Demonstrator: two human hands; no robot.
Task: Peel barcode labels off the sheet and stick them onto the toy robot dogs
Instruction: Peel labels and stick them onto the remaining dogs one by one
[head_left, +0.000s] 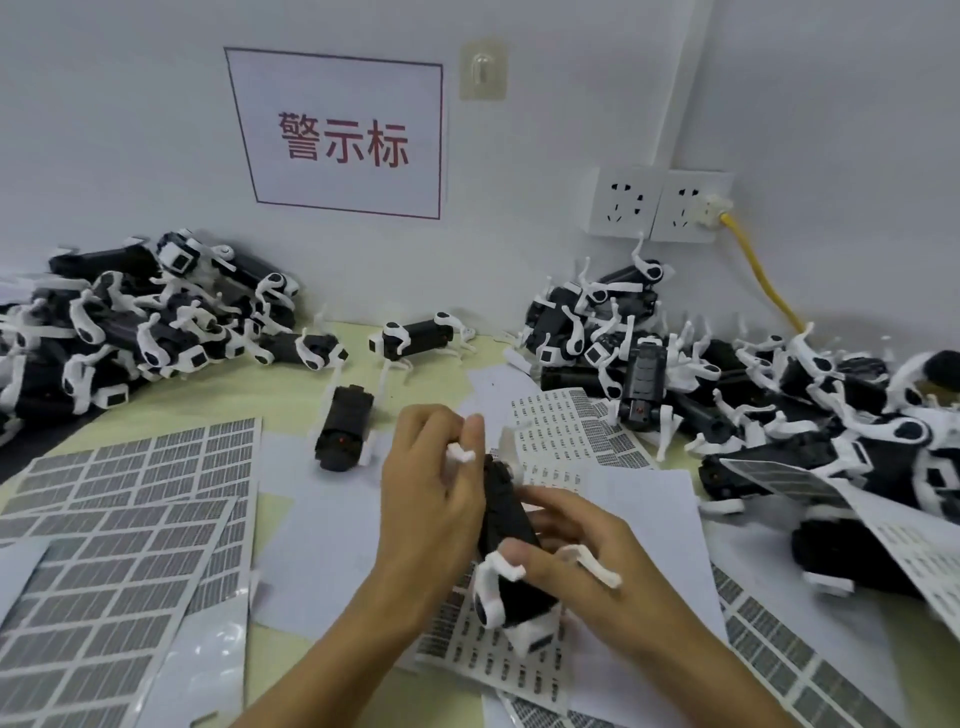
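Note:
A black toy robot dog (506, 525) with white legs is held upside down above the table's middle. My left hand (428, 499) grips its far end, fingers curled round the body and a white leg. My right hand (576, 540) holds its near side, with the thumb pressing on the black underside. A barcode label sheet (566, 431) lies just beyond the hands. Another small-label sheet (483, 649) lies under them. Whether a label is on the dog is hidden by the fingers.
Piles of robot dogs lie at the left (130, 327) and the right (753, 395). A single dog (345, 428) lies on its back ahead. Big label sheets (119, 530) cover the near left. A yellow cable (763, 280) runs from the wall socket (691, 208).

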